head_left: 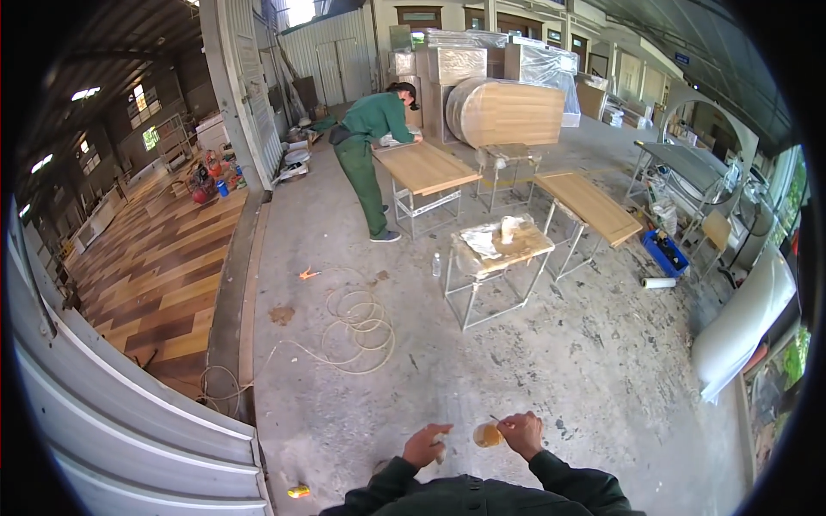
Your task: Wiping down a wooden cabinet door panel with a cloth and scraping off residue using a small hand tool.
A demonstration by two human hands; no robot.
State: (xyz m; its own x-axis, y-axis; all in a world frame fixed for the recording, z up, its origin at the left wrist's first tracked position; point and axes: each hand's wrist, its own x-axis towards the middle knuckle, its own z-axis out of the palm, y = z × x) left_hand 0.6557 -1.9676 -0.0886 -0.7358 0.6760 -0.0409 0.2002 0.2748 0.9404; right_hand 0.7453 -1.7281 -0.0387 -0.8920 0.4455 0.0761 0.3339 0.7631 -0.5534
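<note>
Low in front of my body, my left hand (424,445) reaches forward with a finger stretched out to the right. Its other fingers are partly hidden, and I make out nothing held in it. My right hand (523,434) pinches a thin stick (494,419) that slants over a small clear cup (488,435). Amber-brown stuff fills part of the cup, which sits between my two hands. Whether the stick touches the contents is too small to tell.
A coiled pale hose (357,322) lies on the concrete floor ahead. Beyond stand a work stand (503,249), a wooden panel on a frame (594,205), and a co-worker (361,150) bent over another panel (428,166). A blue crate (665,253) and white roll (744,322) are at right.
</note>
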